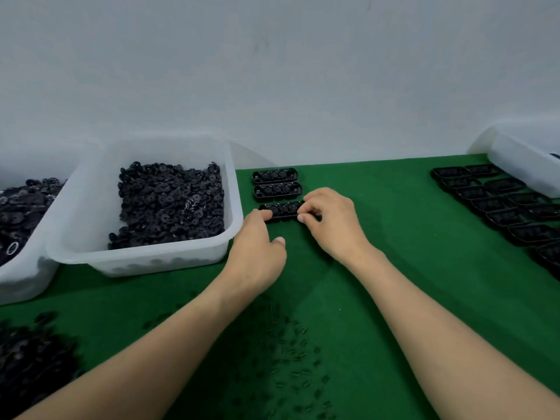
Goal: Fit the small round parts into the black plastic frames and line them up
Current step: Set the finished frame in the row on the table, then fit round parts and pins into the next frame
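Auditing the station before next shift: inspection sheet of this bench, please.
surface: green mat.
job's things: black frame between the hands; two filled frames behind it; rows of frames at right; bin of round parts at left.
clutter: loose pieces scattered on the near mat; dark pile lower left; second bin far left.
hands: right hand pinches the frame's right end; left hand touches its left end, grip unclear.
cables: nothing seen.
surroundings: pale wall; white tub at right.

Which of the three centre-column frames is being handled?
The nearest frame: the right hand pinches its right end and the left hand touches its left end. The middle frame and far frame lie untouched.
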Motion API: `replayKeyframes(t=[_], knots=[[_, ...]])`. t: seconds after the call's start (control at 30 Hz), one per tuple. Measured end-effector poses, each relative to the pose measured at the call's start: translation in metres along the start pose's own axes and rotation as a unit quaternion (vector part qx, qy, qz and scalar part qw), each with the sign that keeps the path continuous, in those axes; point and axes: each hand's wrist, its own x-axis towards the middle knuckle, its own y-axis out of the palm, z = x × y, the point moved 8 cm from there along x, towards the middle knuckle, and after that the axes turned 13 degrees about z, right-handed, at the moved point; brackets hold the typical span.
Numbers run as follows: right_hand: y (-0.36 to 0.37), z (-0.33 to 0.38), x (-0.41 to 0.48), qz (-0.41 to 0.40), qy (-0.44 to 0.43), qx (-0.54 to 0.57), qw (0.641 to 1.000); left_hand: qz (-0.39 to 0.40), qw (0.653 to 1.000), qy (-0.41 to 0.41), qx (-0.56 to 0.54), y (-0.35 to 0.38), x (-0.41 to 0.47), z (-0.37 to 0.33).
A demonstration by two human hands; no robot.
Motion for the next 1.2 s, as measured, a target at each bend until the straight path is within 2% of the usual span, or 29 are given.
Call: replayKeyframes(t=[0.43, 0.5, 0.63, 0.73, 0.8, 0.87, 1.0, 1.2], knots=[[-0.011, 0.011, -0.016, -0.039, -0.017, -0.043, 0.998, 0.016, 0.998, -0.016, 0.063, 0.01, -0.005, -0.007], [-0.015, 0.027, -0.033, -0.046, -0.036, -0.043, 0.997, 0.022, 0.994, 0.018, 0.109, 0.011, -0.022, -0.016], [-0.017, 0.085, -0.088, -0.029, -0.131, -0.062, 0.989, -0.005, 0.968, 0.145, 0.204, -0.001, -0.093, -0.036], [-0.006, 0.135, -0.134, 0.051, -0.2, -0.061, 0.977, -0.009, 0.941, 0.208, 0.265, -0.023, -0.168, -0.03], [0.01, 0.168, -0.162, 0.126, -0.242, -0.059, 0.96, 0.01, 0.931, 0.207, 0.299, -0.042, -0.216, -0.014], [0.029, 0.2, -0.186, 0.193, -0.281, -0.064, 0.938, 0.007, 0.935, 0.176, 0.306, -0.067, -0.259, 0.008], [0.07, 0.259, -0.205, 0.274, -0.333, -0.048, 0.901, -0.111, 0.955, 0.102, 0.257, -0.126, -0.332, 0.052], [0.15, 0.363, -0.196, 0.332, -0.36, 0.013, 0.872, -0.262, 0.94, 0.016, 0.217, -0.191, -0.415, 0.111]])
